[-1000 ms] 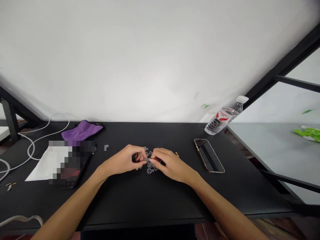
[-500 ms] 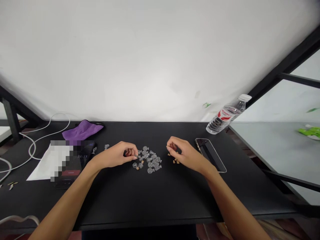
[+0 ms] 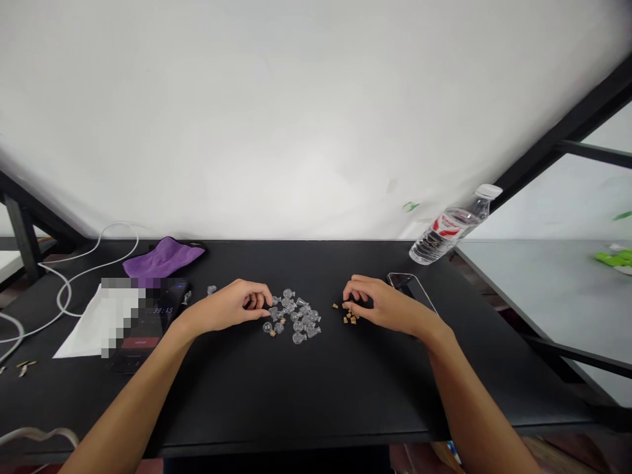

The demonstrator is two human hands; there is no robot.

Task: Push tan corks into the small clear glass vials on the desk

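Several tiny clear glass bottles lie in a loose cluster on the black table, and a few near the left side of it carry small corks. At the cluster's left edge is my left hand, its thumb and curled fingers apart, the thumb tip close to a small bottle. To the right, my right hand hovers low over a little group of loose corks. Its thumb and fingers are spread, with the thumb tip beside a cork; whether it touches is unclear.
A smartphone lies partly under my right wrist, with a water bottle leaning behind it. On the left are a purple cloth, white paper, a dark device with a display and a white cable. A wall rises behind the table.
My left hand has let go of a small glass bottle, which now lies by its thumb. My right hand has shifted right and opened over the corks.
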